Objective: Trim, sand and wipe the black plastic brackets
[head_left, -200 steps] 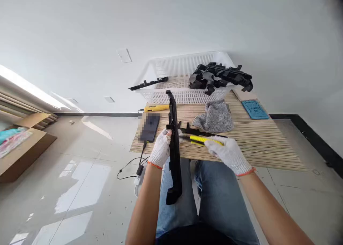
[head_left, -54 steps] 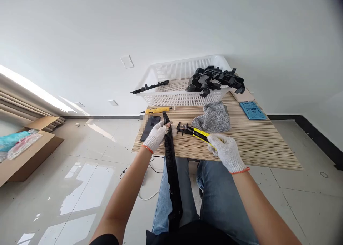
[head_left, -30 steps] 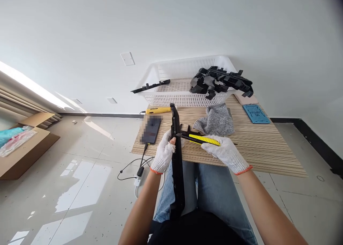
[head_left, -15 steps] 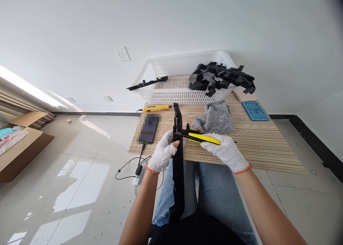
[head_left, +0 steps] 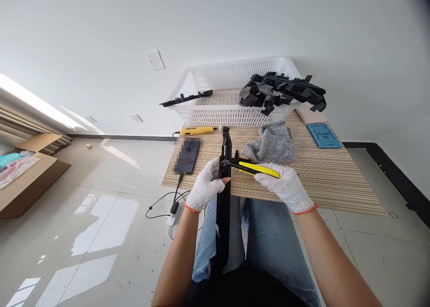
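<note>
My left hand (head_left: 206,188), in a white knit glove with a bare thumb tip, is closed around a long black plastic trim part (head_left: 223,213). The part runs from above the table edge down over my lap. In my gloved right hand (head_left: 286,187) is a utility knife (head_left: 260,168) with a yellow ribbed grip and a dark blade. Its blade points left and lies across the part, just above my left thumb. Whether the edge bites into the plastic is too small to tell. Another black piece, partly hidden, shows behind the knife.
A white plastic basket (head_left: 231,116) stands at the back of the slatted table (head_left: 322,181), with black trim parts (head_left: 282,92) heaped at its right. A grey cloth (head_left: 273,143), yellow corded tool (head_left: 197,131), phone (head_left: 187,157) and blue card-like item (head_left: 324,136) lie around.
The trim part's upper end has tilted slightly to the right, and the knife has shifted slightly with it. Both hands keep their holds. The whole view has moved a little.
</note>
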Demonstrator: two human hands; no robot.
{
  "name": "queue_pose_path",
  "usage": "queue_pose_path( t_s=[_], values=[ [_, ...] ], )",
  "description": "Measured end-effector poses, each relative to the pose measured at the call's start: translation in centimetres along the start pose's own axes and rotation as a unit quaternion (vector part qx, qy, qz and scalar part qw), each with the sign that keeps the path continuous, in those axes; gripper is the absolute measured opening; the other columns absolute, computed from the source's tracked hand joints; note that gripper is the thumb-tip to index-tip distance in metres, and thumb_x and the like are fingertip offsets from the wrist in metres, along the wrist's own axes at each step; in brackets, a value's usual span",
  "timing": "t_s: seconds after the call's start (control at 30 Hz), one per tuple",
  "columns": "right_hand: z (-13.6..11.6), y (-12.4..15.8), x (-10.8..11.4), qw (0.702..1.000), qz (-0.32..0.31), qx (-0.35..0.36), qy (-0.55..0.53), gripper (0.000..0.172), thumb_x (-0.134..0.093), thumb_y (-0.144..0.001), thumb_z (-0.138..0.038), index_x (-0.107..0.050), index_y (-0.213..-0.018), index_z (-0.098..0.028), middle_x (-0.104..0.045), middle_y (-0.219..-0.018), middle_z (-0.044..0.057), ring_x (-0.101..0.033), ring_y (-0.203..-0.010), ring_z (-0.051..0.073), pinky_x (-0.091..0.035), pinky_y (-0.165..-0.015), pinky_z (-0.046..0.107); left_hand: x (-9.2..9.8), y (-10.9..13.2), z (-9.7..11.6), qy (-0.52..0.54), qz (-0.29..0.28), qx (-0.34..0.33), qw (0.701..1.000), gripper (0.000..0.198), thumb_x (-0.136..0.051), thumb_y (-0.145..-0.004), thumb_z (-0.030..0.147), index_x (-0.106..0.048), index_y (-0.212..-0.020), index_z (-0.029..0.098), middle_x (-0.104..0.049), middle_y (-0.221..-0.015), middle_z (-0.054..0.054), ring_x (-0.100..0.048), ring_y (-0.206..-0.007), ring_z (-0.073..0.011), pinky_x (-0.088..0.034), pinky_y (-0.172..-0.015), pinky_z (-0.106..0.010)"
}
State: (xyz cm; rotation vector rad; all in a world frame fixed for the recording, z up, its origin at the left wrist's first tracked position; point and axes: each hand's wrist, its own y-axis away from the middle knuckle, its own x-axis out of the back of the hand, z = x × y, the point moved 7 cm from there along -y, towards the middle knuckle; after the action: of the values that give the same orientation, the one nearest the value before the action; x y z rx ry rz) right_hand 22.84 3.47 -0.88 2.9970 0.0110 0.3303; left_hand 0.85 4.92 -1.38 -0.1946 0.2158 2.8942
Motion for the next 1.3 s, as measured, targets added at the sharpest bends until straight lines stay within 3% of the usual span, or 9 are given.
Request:
queue_pose_path(
  t_s=[0.17, 0.27, 0.47, 0.7, 0.87, 1.1, 1.3],
  values=[
    [0.0, 0.3, -0.2, 1.000, -0.002, -0.006, -0.007, 0.051, -0.077, -0.070, -0.055, -0.081, -0.098, -0.013, -0.055, -0.054, 0.000, -0.043, -0.048, 0.012, -0.030, -0.040, 0.025, 0.3, 0.2, 0.2, -0.022, 0.037, -0.023, 0.999, 0.071, -0.081, -0.073, 0.022, -0.053, -0.138, 0.021, -0.068, -0.123, -0.011, -0.065, -0.104, -0.0236, -0.055, -0.075, -0.029],
    [-0.3, 0.3, 0.0, 1.000, 0.015, 0.008, 0.004, 0.049, -0.078, -0.069, -0.055, -0.081, -0.095, -0.014, -0.057, -0.056, 0.001, -0.047, -0.050, 0.013, -0.034, -0.042, 0.025, 0.3, 0.3, 0.6, -0.030, 0.048, -0.041, 0.998, 0.071, -0.079, -0.075, 0.024, -0.050, -0.140, 0.020, -0.067, -0.126, -0.012, -0.065, -0.105, -0.0242, -0.054, -0.070, -0.028],
    [-0.1, 0.3, 0.2, 1.000, 0.017, 0.005, 0.006, 0.050, -0.079, -0.070, -0.057, -0.081, -0.096, -0.014, -0.061, -0.059, 0.002, -0.054, -0.053, 0.015, -0.039, -0.044, 0.026, 0.2, 0.3, 0.9, -0.017, 0.053, -0.061, 0.997, 0.069, -0.079, -0.075, 0.025, -0.052, -0.138, 0.022, -0.063, -0.135, -0.012, -0.064, -0.104, -0.0230, -0.054, -0.075, -0.031],
    [0.5, 0.2, 0.1, 1.000, 0.012, -0.005, -0.012, 0.050, -0.080, -0.070, -0.056, -0.081, -0.098, -0.015, -0.062, -0.062, 0.003, -0.053, -0.054, 0.014, -0.038, -0.043, 0.025, 0.5, 0.4, 0.9, -0.023, 0.069, -0.068, 0.995, 0.067, -0.076, -0.078, 0.023, -0.051, -0.140, 0.022, -0.064, -0.132, -0.011, -0.065, -0.095, -0.0191, -0.051, -0.069, -0.028],
    [-0.1, 0.3, 0.1, 1.000, 0.012, 0.007, -0.002, 0.049, -0.080, -0.071, -0.055, -0.081, -0.099, -0.015, -0.063, -0.063, 0.003, -0.052, -0.054, 0.014, -0.039, -0.045, 0.026, 0.5, 0.3, 1.0, -0.011, 0.062, -0.082, 0.995, 0.065, -0.075, -0.078, 0.019, -0.052, -0.138, 0.023, -0.061, -0.140, -0.009, -0.063, -0.115, -0.0214, -0.053, -0.086, -0.029],
    [0.3, 0.0, 0.0, 1.000, 0.004, -0.009, -0.019, 0.053, -0.079, -0.070, -0.058, -0.081, -0.098, -0.014, -0.059, -0.059, 0.002, -0.049, -0.052, 0.013, -0.036, -0.043, 0.024, 0.2, 0.3, 0.5, -0.039, 0.041, -0.020, 0.998, 0.071, -0.075, -0.080, 0.024, -0.047, -0.146, 0.024, -0.064, -0.134, -0.010, -0.062, -0.082, -0.0155, -0.046, -0.056, -0.023],
    [-0.1, 0.0, -0.4, 1.000, -0.025, -0.014, 0.002, 0.052, -0.076, -0.074, -0.056, -0.081, -0.103, -0.013, -0.058, -0.057, 0.000, -0.047, -0.050, 0.012, -0.035, -0.043, 0.025, 0.4, 0.2, 0.4, -0.049, 0.031, -0.049, 0.997, 0.070, -0.073, -0.081, 0.026, -0.048, -0.145, 0.019, -0.064, -0.132, -0.012, -0.061, -0.079, -0.0136, -0.049, -0.060, -0.023]
  ],
)
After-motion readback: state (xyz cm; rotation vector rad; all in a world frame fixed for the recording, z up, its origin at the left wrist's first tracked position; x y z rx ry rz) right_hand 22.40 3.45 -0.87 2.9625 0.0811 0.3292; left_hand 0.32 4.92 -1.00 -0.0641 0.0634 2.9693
